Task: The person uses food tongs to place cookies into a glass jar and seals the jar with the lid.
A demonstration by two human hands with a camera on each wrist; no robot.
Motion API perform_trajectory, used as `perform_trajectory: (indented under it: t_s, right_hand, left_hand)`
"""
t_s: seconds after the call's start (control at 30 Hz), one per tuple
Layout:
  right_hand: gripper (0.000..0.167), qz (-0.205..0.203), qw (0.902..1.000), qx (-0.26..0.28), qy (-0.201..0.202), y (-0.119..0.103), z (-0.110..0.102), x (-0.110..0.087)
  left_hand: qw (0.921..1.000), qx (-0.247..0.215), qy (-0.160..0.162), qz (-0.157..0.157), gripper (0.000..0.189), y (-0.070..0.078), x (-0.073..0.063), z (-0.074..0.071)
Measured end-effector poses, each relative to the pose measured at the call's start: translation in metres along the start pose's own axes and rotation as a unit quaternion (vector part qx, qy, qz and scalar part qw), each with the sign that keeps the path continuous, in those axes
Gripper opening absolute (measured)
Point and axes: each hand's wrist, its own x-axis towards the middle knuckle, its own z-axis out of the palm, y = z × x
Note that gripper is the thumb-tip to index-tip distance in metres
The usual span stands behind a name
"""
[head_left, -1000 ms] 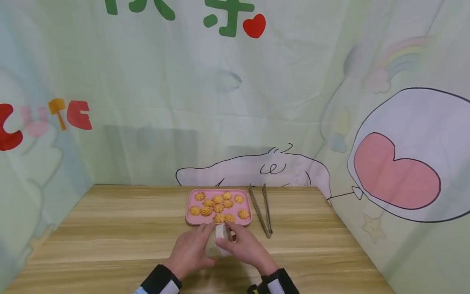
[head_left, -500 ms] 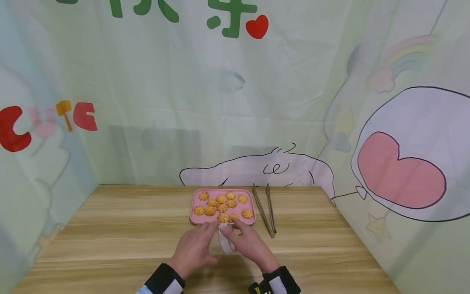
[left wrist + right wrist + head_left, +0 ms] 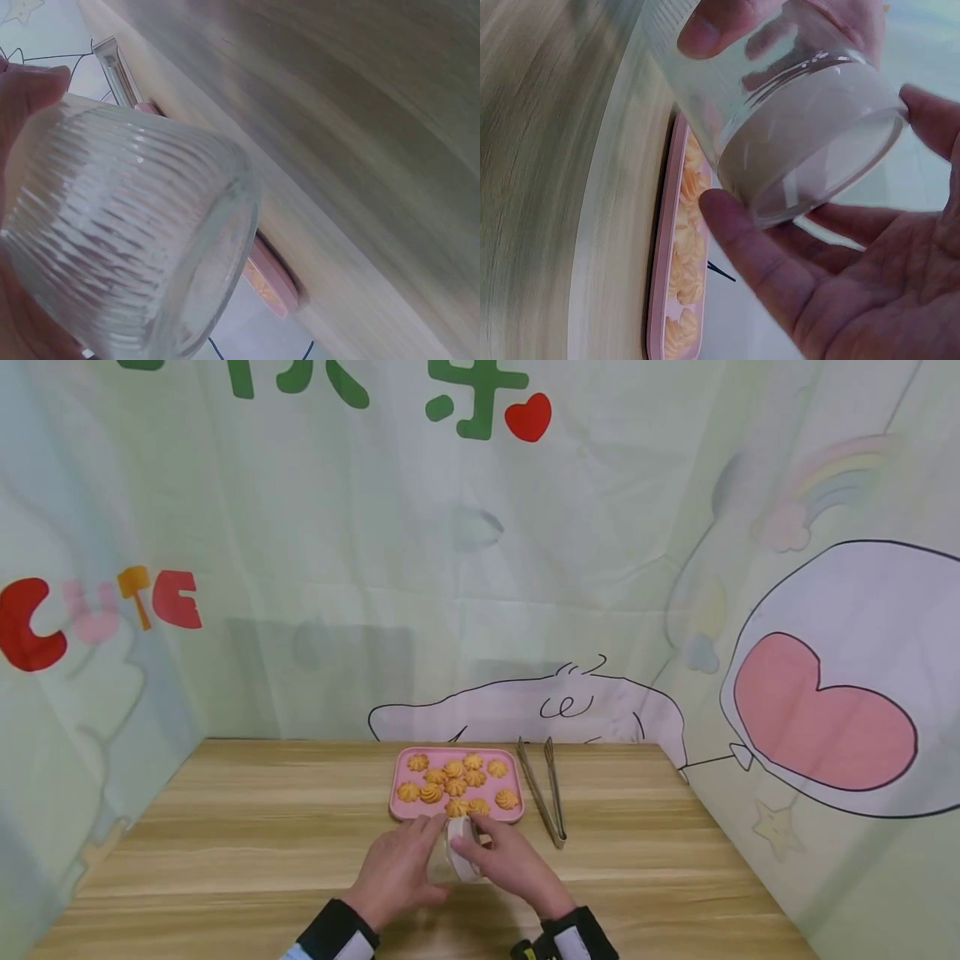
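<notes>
My left hand (image 3: pixel 397 866) grips a clear ribbed glass jar (image 3: pixel 135 217), tipped on its side above the table. Its base faces the left wrist camera. A white lid (image 3: pixel 810 127) sits on the jar's mouth, facing right. Around that lid's rim are the thumb and fingers of my right hand (image 3: pixel 517 867), with the palm off the lid's face in the right wrist view. Left fingers show through the glass. Just behind both hands lies a pink tray (image 3: pixel 401 810) bearing several golden swirl-shaped cookies (image 3: pixel 454 787).
Metal tongs (image 3: pixel 551 810) lie spread on the wooden table (image 3: pixel 247 843), right of the tray. A printed cloth backdrop (image 3: pixel 315 527) hangs behind the table and along both sides.
My right thumb and fingers have shifted around the lid's rim, and the lid's tilt has varied slightly. My left hand keeps its hold on the jar. The head view has shifted a little.
</notes>
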Motion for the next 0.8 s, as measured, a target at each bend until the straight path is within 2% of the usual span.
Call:
perform_trajectory:
  t_s: [0.27,0.4,0.47,0.63,0.8]
  right_hand:
    - [0.071,-0.061,0.9977,0.010,-0.026,0.005,-0.006,-0.002]
    - [0.076,-0.069,0.9968,0.022,-0.034,0.007,-0.006,-0.001]
    - [0.077,-0.057,0.9979,0.017,-0.027,0.006,-0.005,0.000]
    - [0.085,0.001,0.9999,0.003,0.012,0.003,-0.001,0.004]
    - [0.094,0.051,0.9981,0.021,0.026,0.004,0.003,0.008]
  left_hand:
    - [0.9992,-0.032,-0.019,-0.014,0.096,-0.001,0.001,-0.003]
    - [0.9991,-0.035,-0.017,-0.017,0.094,-0.002,0.002,-0.003]
    - [0.9994,-0.030,-0.013,-0.015,0.093,-0.003,0.002,-0.002]
    - [0.9997,-0.022,-0.005,-0.011,0.093,-0.006,0.003,-0.001]
    - [0.9995,-0.027,-0.008,-0.011,0.093,-0.007,0.005,0.000]
